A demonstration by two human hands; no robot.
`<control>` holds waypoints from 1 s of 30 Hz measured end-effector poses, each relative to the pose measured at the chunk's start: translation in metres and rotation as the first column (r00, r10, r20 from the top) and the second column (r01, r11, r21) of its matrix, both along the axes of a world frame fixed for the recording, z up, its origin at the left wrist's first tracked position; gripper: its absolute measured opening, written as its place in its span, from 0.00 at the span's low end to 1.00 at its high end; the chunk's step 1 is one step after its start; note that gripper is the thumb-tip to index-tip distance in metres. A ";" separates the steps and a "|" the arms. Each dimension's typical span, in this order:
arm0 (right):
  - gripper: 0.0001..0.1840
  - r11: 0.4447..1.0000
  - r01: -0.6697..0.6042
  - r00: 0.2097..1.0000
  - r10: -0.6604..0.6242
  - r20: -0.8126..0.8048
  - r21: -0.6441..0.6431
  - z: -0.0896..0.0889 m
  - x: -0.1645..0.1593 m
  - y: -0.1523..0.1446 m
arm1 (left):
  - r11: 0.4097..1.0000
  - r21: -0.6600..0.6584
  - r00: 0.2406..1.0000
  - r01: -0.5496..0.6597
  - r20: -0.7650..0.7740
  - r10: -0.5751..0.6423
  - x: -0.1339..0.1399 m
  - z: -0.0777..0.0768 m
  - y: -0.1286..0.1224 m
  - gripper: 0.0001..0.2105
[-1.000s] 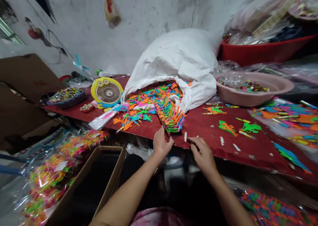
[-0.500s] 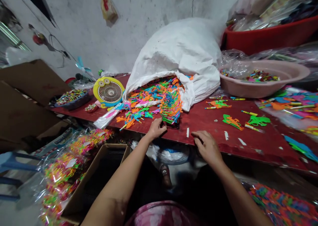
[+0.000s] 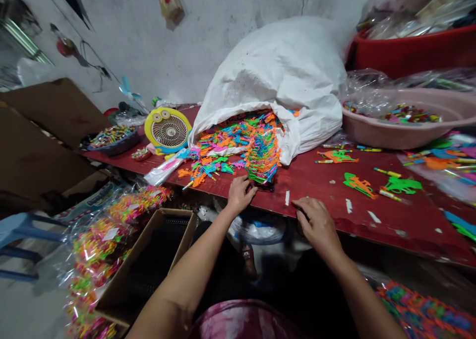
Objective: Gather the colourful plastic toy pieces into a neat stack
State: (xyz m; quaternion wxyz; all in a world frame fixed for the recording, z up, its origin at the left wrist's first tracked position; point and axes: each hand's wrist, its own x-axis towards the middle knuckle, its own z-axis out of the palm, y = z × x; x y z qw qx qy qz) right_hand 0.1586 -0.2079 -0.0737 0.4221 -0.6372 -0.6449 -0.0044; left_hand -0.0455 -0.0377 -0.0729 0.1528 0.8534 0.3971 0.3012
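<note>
My left hand (image 3: 241,196) rests at the table's front edge, its fingertips beside the near left corner of a dark holder (image 3: 268,186). I cannot tell whether they touch it. Packed in rows on that holder stand colourful plastic toy guns (image 3: 263,155), in orange, blue, green and pink. Loose toy pieces (image 3: 208,168) lie to its left. My right hand (image 3: 318,222) lies on the table edge with fingers slightly bent and apart, holding nothing. A small white strip (image 3: 287,198) is just left of its fingertips.
A big white sack (image 3: 275,71) spills toy pieces onto the red table (image 3: 308,180). At the right is a pink basin (image 3: 405,130); on the left, a yellow fan (image 3: 169,130). A cardboard box (image 3: 148,259) with black contents stands below, beside bagged toys (image 3: 92,244).
The view has shifted slightly, so the table's things appear a little further right. Both hands stay at nearly the same places on the table edge.
</note>
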 end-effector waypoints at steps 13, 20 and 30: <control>0.13 1.000 0.010 0.997 -0.011 -0.078 -0.024 0.001 0.001 0.005 | 0.942 -0.336 0.896 -0.010 0.414 0.158 0.003 0.013 -0.018 0.08; 0.13 0.999 0.013 0.983 -0.019 -0.185 -0.036 -0.001 -0.008 0.013 | 0.762 -0.615 0.623 0.202 0.681 0.385 0.000 0.020 -0.039 0.18; 0.14 0.999 -0.021 0.997 0.019 -0.068 -0.033 -0.002 -0.012 0.017 | 0.573 -0.704 0.420 0.420 0.711 0.564 -0.018 0.020 -0.045 0.12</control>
